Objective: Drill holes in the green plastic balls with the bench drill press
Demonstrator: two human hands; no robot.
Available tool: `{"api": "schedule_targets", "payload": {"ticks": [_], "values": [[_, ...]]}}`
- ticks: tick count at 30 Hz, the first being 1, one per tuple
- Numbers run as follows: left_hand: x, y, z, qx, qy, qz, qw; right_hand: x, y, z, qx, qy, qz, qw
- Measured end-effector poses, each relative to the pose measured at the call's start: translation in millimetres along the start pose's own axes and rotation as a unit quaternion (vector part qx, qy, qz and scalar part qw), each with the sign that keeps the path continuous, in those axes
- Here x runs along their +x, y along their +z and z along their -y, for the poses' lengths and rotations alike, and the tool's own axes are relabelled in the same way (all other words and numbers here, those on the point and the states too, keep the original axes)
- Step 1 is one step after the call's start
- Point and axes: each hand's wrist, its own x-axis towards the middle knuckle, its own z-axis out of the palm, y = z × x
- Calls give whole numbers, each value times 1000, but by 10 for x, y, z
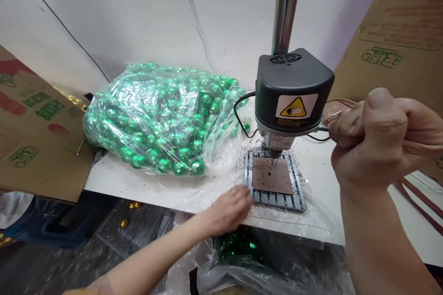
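Note:
A small bench drill press (294, 87) stands on the white table, with a black motor housing and a yellow warning label. Under its chuck, a brown square plate (273, 175) with a small hole lies on the slotted metal base (300, 193). My right hand (377, 143) is closed in a fist at the right of the motor housing, around the press's feed lever, mostly hidden by the fingers. My left hand (231, 209) hovers by the base's front left corner, its fingers curled and blurred; whether it holds anything cannot be made out.
A clear plastic bag (166, 120) of shiny green faceted balls fills the table's left side. Cardboard boxes (38, 124) flank both sides. Dark shavings surround the base. Below the table's front edge, more green balls (240, 246) sit in clear plastic. The steel column (287, 9) rises behind.

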Motion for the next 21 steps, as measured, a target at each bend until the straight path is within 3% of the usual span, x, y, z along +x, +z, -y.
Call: {"api": "schedule_targets", "payload": {"ticks": [3,5,7,13,17,21], "values": [[591,-353,598,-17,-162,-32,986,0,-10,-15,0,0,-3,1000],[930,-574,949,53,-298,-28,953,2,-21,-30,2,3,2,1000],[1159,-768,1209,99,-352,-28,930,4,-35,-48,4,1,7,1000],[1283,-1118,1526,212,-415,3,885,-1,-40,-58,9,-19,11,1000],[1348,-1078,1599,244,-415,50,875,-10,-18,-38,4,-30,10,999],[1484,-932,1661,238,-389,88,886,-6,-12,-38,12,-46,19,999]]}}
